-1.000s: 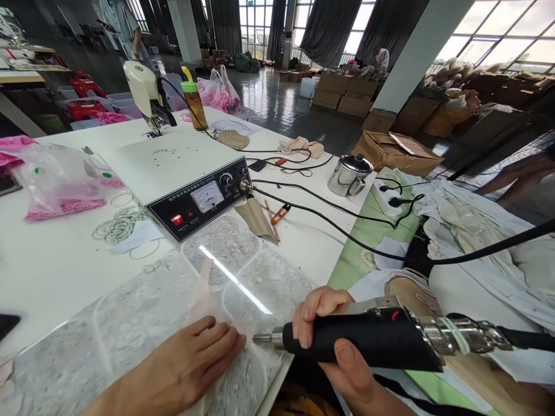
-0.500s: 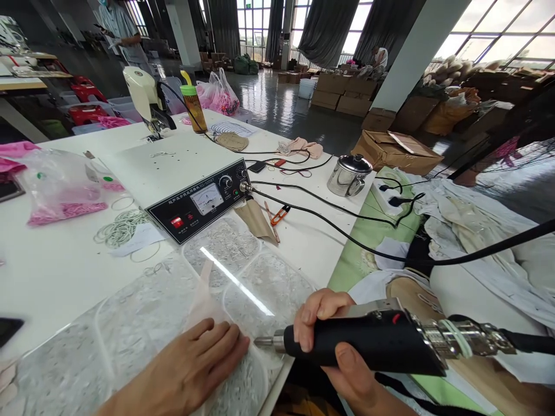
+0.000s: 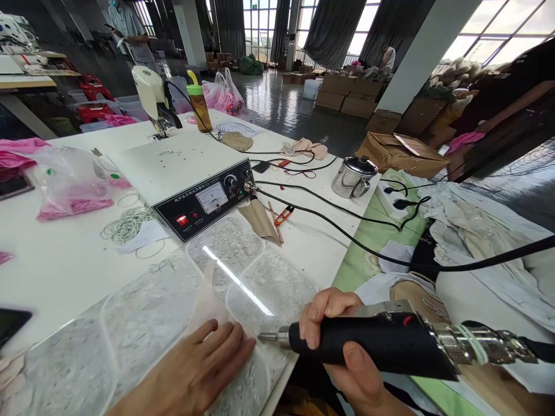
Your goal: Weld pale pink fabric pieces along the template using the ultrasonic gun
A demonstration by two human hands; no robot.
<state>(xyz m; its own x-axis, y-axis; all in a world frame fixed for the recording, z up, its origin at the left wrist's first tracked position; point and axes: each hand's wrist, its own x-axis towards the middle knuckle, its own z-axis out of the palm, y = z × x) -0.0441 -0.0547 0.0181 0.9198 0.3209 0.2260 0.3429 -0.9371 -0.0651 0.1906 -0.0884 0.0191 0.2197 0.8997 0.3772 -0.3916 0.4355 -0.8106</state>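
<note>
White worktable (image 3: 56,271) at the edge of an open workshop floor. The handheld ultrasonic welding tool (image 3: 373,346) lay level just off the table's near edge. Its metal tip (image 3: 265,337) was aimed at a thin beige fabric piece (image 3: 208,297), which was draped over clear compartment trays (image 3: 143,306) of small white parts. The right hand (image 3: 352,370) was wrapped fully round the black handle. The left hand (image 3: 203,370) lay flat and spread on the fabric, grasping nothing, with its fingertips (image 3: 243,346) just beside the tip. Whether tip and fabric met could not be told. Likely hazards: the tip could slip onto the nearby fingertips, so little room being left between them. The fabric could creep on the slick tray lids if the palm eased off, putting the weld off its mark. The black cable (image 3: 347,237), which ran across the table to the metered control box (image 3: 208,199), could snag the orange snips (image 3: 284,215) or tug the tool aside. A steel pot (image 3: 353,176) stood well apart.
</note>
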